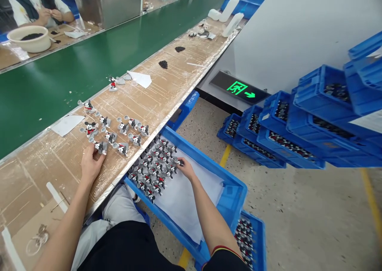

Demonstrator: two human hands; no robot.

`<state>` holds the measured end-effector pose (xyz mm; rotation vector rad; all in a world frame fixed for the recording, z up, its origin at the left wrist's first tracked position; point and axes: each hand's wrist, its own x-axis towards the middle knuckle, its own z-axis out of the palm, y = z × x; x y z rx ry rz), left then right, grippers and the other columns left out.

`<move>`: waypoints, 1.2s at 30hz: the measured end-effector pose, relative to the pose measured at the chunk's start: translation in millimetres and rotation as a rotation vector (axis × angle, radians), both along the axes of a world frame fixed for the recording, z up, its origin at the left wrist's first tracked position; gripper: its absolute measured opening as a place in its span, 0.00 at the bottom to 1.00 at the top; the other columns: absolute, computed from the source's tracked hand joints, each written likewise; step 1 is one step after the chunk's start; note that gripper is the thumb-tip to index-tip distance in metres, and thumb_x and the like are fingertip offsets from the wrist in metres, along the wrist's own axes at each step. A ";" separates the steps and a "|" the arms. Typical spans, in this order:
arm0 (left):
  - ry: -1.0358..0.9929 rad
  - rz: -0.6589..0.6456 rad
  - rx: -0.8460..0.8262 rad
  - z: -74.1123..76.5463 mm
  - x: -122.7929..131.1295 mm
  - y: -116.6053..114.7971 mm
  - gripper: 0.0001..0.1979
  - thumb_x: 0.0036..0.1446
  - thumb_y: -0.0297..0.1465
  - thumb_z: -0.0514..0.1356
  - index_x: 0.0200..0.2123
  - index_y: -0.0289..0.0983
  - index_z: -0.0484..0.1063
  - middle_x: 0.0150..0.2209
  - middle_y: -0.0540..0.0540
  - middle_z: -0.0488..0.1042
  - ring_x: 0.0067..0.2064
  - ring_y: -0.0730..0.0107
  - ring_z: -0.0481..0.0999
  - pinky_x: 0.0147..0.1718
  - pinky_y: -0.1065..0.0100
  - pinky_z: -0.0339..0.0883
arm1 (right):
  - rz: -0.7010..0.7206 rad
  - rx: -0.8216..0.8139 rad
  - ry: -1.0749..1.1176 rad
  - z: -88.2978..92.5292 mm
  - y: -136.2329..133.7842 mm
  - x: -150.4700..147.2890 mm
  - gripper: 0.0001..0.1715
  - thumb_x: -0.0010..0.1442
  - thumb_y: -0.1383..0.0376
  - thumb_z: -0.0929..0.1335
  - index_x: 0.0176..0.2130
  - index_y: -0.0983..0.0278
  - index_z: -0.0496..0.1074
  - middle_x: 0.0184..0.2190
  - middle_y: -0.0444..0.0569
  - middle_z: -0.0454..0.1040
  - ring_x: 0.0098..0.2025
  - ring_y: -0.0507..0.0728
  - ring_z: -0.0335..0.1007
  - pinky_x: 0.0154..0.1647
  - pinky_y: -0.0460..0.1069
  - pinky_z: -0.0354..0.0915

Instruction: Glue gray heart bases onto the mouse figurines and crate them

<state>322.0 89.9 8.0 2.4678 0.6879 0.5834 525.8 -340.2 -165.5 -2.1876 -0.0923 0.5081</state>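
Fingers [94, 150] of the left hand [92, 164] grip a gray plastic mouse toy [101, 147]; the right hand [186, 169], grip unclear, touches toys packed tight in a blue plastic crate [229, 191] to fit many.

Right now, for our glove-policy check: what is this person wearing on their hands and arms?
The left hand and right hand are ungloved, and the forearms are bare. A short black fabric sleeve with a red and yellow trimmed cuff covers the upper right arm.
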 end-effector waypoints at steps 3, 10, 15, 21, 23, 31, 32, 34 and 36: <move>-0.029 0.015 -0.022 2.4 -2.1 -2.6 0.12 0.55 0.39 0.63 0.39 0.38 0.69 0.35 0.47 0.70 0.38 0.63 0.68 0.42 0.64 0.65 | -0.065 -0.006 0.003 25.7 -0.1 1.8 0.14 0.65 0.58 0.69 0.44 0.67 0.73 0.42 0.49 0.76 0.41 0.55 0.75 0.44 0.54 0.73; -0.367 0.205 -0.529 22.3 -5.0 -29.9 0.20 0.54 0.43 0.64 0.45 0.37 0.70 0.42 0.45 0.74 0.40 0.67 0.75 0.42 0.66 0.70 | -0.251 0.069 -0.206 114.2 42.6 -41.4 0.27 0.63 0.52 0.64 0.50 0.70 0.71 0.46 0.65 0.76 0.47 0.67 0.73 0.51 0.65 0.67; -0.289 0.005 -0.546 49.1 -20.9 -80.5 0.22 0.57 0.39 0.63 0.53 0.39 0.67 0.51 0.40 0.72 0.53 0.59 0.74 0.52 0.60 0.71 | 0.164 0.476 -0.183 199.3 123.4 -128.8 0.27 0.63 0.54 0.67 0.59 0.60 0.67 0.55 0.56 0.73 0.52 0.62 0.73 0.52 0.58 0.70; -0.047 -0.378 -0.138 67.8 -27.2 -124.9 0.19 0.62 0.30 0.59 0.56 0.42 0.66 0.55 0.37 0.66 0.55 0.54 0.71 0.53 0.55 0.70 | 0.199 0.630 -0.068 252.5 160.8 -162.2 0.35 0.61 0.56 0.71 0.63 0.59 0.61 0.56 0.54 0.71 0.56 0.61 0.70 0.57 0.57 0.69; -0.035 -0.447 -0.073 68.4 -23.6 -133.8 0.21 0.64 0.29 0.57 0.60 0.43 0.63 0.56 0.35 0.64 0.55 0.54 0.71 0.52 0.55 0.71 | 0.101 0.638 -0.044 253.3 157.9 -160.2 0.29 0.62 0.57 0.70 0.60 0.59 0.65 0.52 0.53 0.73 0.52 0.59 0.72 0.54 0.55 0.70; -0.161 -0.433 -0.105 57.5 -2.4 -121.5 0.26 0.63 0.34 0.61 0.62 0.40 0.60 0.58 0.35 0.63 0.59 0.53 0.68 0.55 0.53 0.70 | -0.088 0.455 -0.131 219.1 92.6 -127.7 0.19 0.60 0.54 0.71 0.46 0.63 0.73 0.42 0.51 0.78 0.40 0.58 0.74 0.43 0.52 0.70; -0.206 -0.321 -0.087 52.2 0.6 -111.8 0.24 0.63 0.33 0.59 0.61 0.39 0.62 0.57 0.35 0.64 0.59 0.53 0.68 0.56 0.52 0.69 | -0.135 0.375 -0.177 208.3 76.9 -116.7 0.22 0.59 0.53 0.71 0.48 0.63 0.73 0.42 0.52 0.79 0.39 0.58 0.74 0.42 0.52 0.69; -0.229 -0.202 -0.047 39.5 6.6 -92.1 0.24 0.63 0.33 0.59 0.61 0.38 0.61 0.58 0.35 0.63 0.61 0.51 0.66 0.59 0.49 0.66 | -0.241 0.197 -0.312 183.2 44.5 -90.1 0.25 0.57 0.50 0.70 0.46 0.64 0.74 0.39 0.52 0.79 0.36 0.57 0.73 0.39 0.52 0.68; -0.188 -0.234 0.014 26.0 11.4 -77.2 0.29 0.62 0.33 0.60 0.64 0.38 0.58 0.63 0.34 0.61 0.65 0.49 0.63 0.62 0.47 0.61 | -0.308 0.114 -0.353 156.3 16.2 -60.5 0.27 0.56 0.49 0.70 0.46 0.66 0.75 0.38 0.52 0.79 0.34 0.57 0.71 0.39 0.53 0.66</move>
